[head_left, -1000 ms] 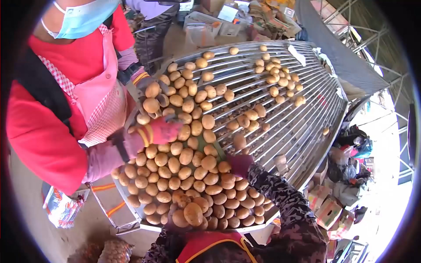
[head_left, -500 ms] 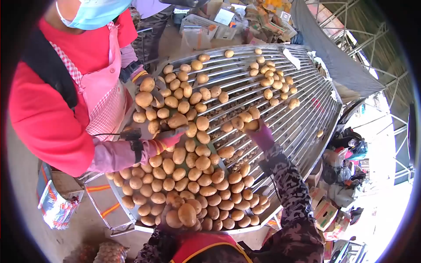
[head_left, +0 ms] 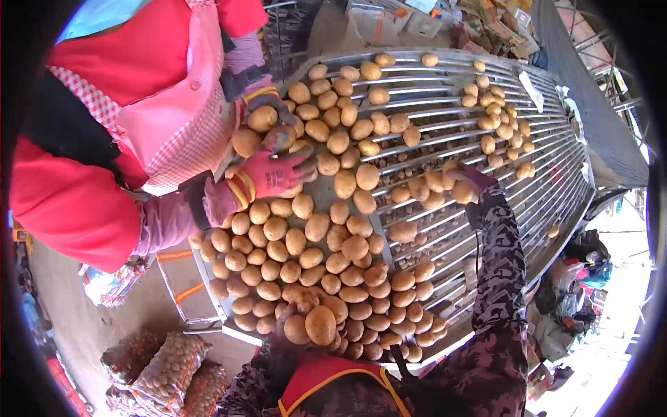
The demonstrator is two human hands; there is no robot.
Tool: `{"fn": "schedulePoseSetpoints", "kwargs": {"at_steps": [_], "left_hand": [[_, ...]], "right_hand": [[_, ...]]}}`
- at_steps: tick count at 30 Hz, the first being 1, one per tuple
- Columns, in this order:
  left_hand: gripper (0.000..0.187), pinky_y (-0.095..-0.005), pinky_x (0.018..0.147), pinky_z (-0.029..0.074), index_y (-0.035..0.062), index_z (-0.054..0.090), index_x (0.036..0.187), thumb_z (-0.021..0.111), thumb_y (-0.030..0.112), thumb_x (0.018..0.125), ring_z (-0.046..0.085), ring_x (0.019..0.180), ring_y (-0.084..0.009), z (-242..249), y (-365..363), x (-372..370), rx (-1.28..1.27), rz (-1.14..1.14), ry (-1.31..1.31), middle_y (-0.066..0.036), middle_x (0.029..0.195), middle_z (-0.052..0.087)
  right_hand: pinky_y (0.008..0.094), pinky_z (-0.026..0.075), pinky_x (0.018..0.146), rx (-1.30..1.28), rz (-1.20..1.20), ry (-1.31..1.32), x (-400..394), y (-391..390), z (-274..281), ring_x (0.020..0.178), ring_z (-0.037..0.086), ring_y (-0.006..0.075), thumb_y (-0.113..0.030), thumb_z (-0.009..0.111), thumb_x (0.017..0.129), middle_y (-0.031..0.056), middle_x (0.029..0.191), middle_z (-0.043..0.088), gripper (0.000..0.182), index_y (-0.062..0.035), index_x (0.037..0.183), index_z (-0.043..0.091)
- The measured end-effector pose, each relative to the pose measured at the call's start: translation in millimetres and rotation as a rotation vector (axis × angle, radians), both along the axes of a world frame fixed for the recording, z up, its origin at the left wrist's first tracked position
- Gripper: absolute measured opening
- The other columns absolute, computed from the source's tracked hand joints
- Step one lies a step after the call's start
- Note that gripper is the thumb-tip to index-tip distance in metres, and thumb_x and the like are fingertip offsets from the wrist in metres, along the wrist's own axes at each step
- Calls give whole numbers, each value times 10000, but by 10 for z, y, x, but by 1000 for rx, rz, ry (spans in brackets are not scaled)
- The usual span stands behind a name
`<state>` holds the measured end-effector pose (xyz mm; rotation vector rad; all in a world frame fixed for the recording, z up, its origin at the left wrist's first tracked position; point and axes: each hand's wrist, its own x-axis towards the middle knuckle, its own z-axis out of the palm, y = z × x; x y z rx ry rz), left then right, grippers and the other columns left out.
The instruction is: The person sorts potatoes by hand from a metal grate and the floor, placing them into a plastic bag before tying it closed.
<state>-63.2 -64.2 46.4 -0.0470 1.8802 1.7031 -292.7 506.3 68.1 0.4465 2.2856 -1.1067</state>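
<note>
Many potatoes point(head_left: 295, 242) cover the flat end of a metal sorting table, and more lie on its bars point(head_left: 431, 149). My left hand point(head_left: 283, 321), gloved and largely hidden, is at the near edge, closed around large potatoes point(head_left: 320, 325). My right hand point(head_left: 472, 179), in a purple-pink glove, reaches over the bars with its fingers curled round a potato point(head_left: 464, 192); several others sit in a row to its left. Small potatoes and debris show below the bars.
A co-worker in a pink apron point(head_left: 174, 125) stands at the left; their gloved hands point(head_left: 278, 172) are among the potatoes. Filled net sacks point(head_left: 172, 365) lie on the floor at lower left. Boxes and bags point(head_left: 563, 306) are at the right, with a grey sheet point(head_left: 590, 104) behind.
The view has shifted, so the table appears farther right. The co-worker's near hand has spread its fingers and no longer has the large potato in it. My hands remain at their potatoes.
</note>
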Motion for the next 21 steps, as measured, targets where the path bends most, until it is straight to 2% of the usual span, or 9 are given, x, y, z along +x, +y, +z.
{"fn": "schedulePoseSetpoints", "kwargs": {"at_steps": [2,4,5,7,9,13,15,18,21], "left_hand": [[496,-481,915,499,31,523,1271,480,447,1003,595,1087,-310,193,145,-185,104,40,-82,-167,1242,585],[790,-369,885,529,47,466,1307,890,217,662,610,1105,-226,163,181,-207,984,455,-834,-98,1231,588],[790,-369,885,529,47,466,1307,890,217,662,610,1105,-226,133,185,-156,981,432,-843,-98,1231,588],[520,-380,910,535,50,484,1318,699,239,883,626,1089,-236,84,174,-78,235,-30,26,-104,1200,620],[557,-435,995,478,33,448,1371,580,364,943,575,1172,-288,381,185,-214,319,-55,-110,-142,1306,557],[456,-434,934,531,52,472,1344,453,386,1035,619,1101,-280,-81,-1,-103,914,81,-587,-128,1252,611],[498,-455,941,524,53,468,1356,375,439,1055,606,1113,-304,323,52,-194,969,118,-821,-137,1296,593],[511,-459,977,509,52,466,1363,383,447,1050,583,1169,-310,366,21,-205,1203,64,-1106,-150,1314,583],[513,-479,994,493,61,483,1357,369,453,1047,568,1191,-316,358,81,-10,437,16,-238,-159,1326,570]], "right_hand": [[397,492,926,-106,46,-16,180,-343,-14,1034,626,262,-280,827,702,141,1141,660,711,-6,1300,558],[407,446,1029,-30,181,134,459,-844,18,1164,578,300,-315,856,671,156,1238,620,826,-35,1371,519],[415,449,1028,24,244,32,608,-1068,25,1162,573,296,-313,859,674,163,1250,603,808,-53,1364,529],[458,421,1047,5,426,49,897,-1208,-44,1213,514,327,-336,828,702,147,1323,520,733,-126,1341,539],[474,406,1075,67,540,154,1250,-1360,-218,1241,498,341,-299,813,727,157,1344,501,692,-113,1338,546],[459,398,1091,29,190,262,1777,-1704,-186,1242,499,360,-358,848,689,170,1316,539,742,-83,1321,573],[427,453,1041,23,129,364,1945,-1850,-86,1196,554,303,-302,868,689,146,1277,584,733,-69,1319,574],[343,515,946,-450,-522,174,2325,-2100,275,1090,605,162,-221,911,679,64,1182,652,677,-59,1264,610],[379,464,1017,-802,-835,536,2852,-2638,843,1161,584,217,-432,785,803,102,1194,643,606,-31,1228,627]]}}
